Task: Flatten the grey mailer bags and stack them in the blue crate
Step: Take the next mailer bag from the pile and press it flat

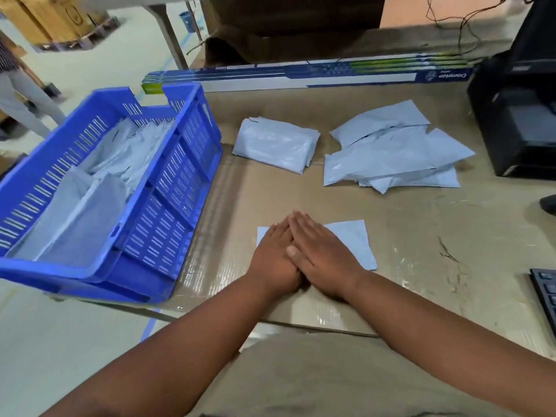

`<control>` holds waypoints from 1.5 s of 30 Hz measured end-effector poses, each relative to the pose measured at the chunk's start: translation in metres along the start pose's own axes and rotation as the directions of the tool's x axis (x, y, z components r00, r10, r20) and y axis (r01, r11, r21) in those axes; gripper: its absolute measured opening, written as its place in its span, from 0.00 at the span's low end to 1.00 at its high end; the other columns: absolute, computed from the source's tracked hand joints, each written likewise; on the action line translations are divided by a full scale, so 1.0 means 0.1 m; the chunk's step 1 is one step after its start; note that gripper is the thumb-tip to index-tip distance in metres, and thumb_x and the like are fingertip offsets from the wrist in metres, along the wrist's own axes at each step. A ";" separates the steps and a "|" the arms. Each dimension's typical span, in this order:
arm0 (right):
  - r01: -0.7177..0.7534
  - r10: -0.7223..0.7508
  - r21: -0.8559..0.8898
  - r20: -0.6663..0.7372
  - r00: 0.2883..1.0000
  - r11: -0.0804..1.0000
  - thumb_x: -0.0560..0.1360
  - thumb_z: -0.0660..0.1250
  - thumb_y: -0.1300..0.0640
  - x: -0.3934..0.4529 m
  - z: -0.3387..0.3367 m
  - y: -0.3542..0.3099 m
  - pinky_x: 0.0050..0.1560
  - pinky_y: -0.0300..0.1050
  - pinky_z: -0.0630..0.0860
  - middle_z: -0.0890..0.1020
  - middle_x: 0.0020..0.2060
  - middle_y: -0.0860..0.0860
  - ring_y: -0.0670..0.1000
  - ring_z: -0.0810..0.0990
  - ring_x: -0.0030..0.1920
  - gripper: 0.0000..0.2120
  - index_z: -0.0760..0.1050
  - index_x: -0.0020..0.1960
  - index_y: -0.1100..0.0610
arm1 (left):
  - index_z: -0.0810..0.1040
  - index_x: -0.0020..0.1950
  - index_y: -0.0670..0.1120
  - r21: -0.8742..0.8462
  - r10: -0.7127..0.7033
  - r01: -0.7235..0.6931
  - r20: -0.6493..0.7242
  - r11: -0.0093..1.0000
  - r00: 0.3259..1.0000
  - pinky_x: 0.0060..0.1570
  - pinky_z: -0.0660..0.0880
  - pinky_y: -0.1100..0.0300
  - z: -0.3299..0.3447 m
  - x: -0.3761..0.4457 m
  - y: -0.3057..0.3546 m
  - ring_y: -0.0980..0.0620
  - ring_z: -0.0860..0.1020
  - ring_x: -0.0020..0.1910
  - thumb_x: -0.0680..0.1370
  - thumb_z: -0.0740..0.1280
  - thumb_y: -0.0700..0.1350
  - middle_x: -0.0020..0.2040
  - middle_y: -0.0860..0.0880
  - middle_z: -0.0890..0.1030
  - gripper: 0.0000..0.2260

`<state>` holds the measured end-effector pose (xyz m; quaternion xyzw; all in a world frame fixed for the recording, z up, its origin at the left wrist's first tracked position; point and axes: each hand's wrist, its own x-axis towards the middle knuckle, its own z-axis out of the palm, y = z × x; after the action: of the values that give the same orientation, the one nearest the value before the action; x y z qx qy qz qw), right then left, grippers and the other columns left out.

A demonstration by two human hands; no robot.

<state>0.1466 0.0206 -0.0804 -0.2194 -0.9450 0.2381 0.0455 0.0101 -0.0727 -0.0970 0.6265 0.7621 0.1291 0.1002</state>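
Both hands lie flat with straight fingers, right hand [323, 257] partly overlapping left hand [275, 260], pressing a flat grey plastic mailer bag [352, 239] on the cardboard-covered table [421, 266]. Blue slotted plastic crate [168, 182] with bags inside sits left; a neat stack [275, 144] and loose pile [397, 149] lie beyond.

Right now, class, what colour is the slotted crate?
Blue crate, clearest in the head view.

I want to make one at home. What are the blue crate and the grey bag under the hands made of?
The blue crate looks like hard moulded plastic: glossy, with slotted walls. The grey bag seems to be thin plastic film, smooth and slightly shiny, pressed flat under both hands, though it could be coated paper.
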 end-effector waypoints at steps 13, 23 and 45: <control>-0.112 0.118 -0.308 0.002 0.993 0.945 0.83 0.35 0.30 -0.12 -0.01 0.25 0.83 0.62 0.48 0.53 0.86 0.53 0.56 0.49 0.85 0.38 0.49 0.87 0.48 | 0.55 0.86 0.45 0.187 -0.092 0.093 -0.013 0.978 0.996 0.83 0.49 0.43 -0.08 -0.25 -0.36 0.49 0.47 0.86 0.82 0.45 0.72 0.87 0.46 0.51 0.42; -0.225 0.249 -0.308 0.040 0.968 0.924 0.77 0.34 0.24 -0.38 -0.27 0.58 0.83 0.59 0.38 0.42 0.86 0.50 0.51 0.38 0.85 0.42 0.42 0.86 0.43 | 0.44 0.87 0.45 0.238 -0.213 0.179 0.127 0.955 0.969 0.82 0.42 0.39 -0.30 -0.33 -0.43 0.49 0.38 0.85 0.79 0.42 0.76 0.87 0.46 0.42 0.47; -0.053 0.145 -0.259 0.349 0.926 0.964 0.73 0.76 0.39 0.35 -1.26 0.13 0.48 0.51 0.76 0.78 0.42 0.45 0.52 0.78 0.47 0.17 0.71 0.44 0.47 | 0.73 0.51 0.51 0.226 -0.186 0.117 0.311 0.967 0.932 0.42 0.68 0.56 -1.51 0.44 0.14 0.47 0.76 0.51 0.71 0.81 0.56 0.51 0.51 0.78 0.20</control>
<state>0.1447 0.1007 0.0240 -0.2230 -0.9467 0.1584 -0.1701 -0.0332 -0.0379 0.0511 0.5851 0.7901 -0.0644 0.1710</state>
